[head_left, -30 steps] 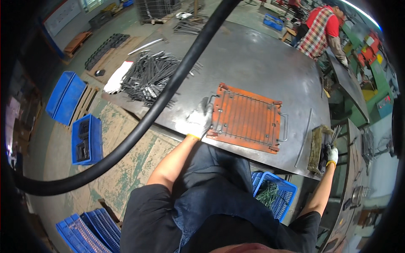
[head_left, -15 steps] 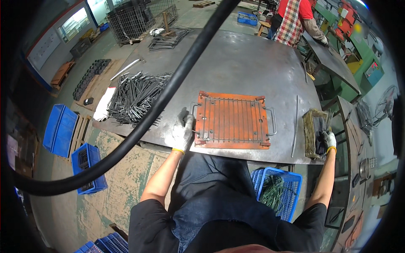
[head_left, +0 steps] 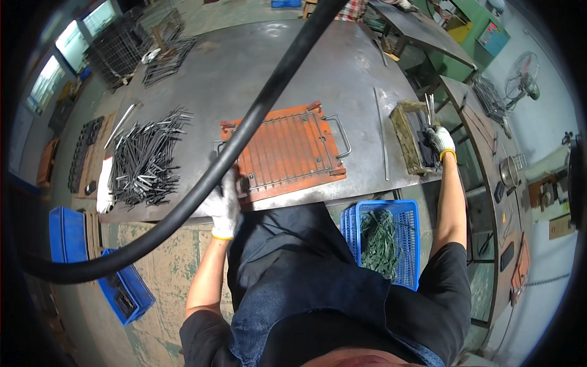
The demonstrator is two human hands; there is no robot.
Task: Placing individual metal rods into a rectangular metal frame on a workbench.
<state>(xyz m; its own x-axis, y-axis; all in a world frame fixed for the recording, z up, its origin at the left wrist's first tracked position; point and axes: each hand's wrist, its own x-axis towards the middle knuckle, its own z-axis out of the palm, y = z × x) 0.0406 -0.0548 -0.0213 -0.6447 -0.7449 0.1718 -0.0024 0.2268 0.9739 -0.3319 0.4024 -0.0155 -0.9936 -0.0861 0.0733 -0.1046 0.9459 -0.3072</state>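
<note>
An orange metal jig plate (head_left: pixel 293 191) lies on the steel table, carrying a wire rack (head_left: pixel 287 147) of thin parallel rods with a loop handle (head_left: pixel 344 137) at its right end. My left hand (head_left: pixel 225 211), in a white glove, is at the plate's near left corner, its visible fingers stretched out; a black hose hides part of it. At the table's right, my gloved right hand (head_left: pixel 440 140) is closed around a few thin metal rods (head_left: pixel 430 109) that stand up from a worn narrow box (head_left: pixel 408 144). Dark pieces lie in the box beside the hand.
The thick black hose (head_left: pixel 260 107) crosses the view diagonally. A heap of metal rods (head_left: pixel 147 156) lies on the table's left, beside a white glove (head_left: pixel 106 183). One long rod (head_left: pixel 381 134) lies between jig and box. A blue basket (head_left: pixel 417 244) with green strands stands below the table edge.
The whole view has swung toward the right. My right hand is still at the box, with the rods now standing more upright above it. My left hand remains by the jig's left side.
</note>
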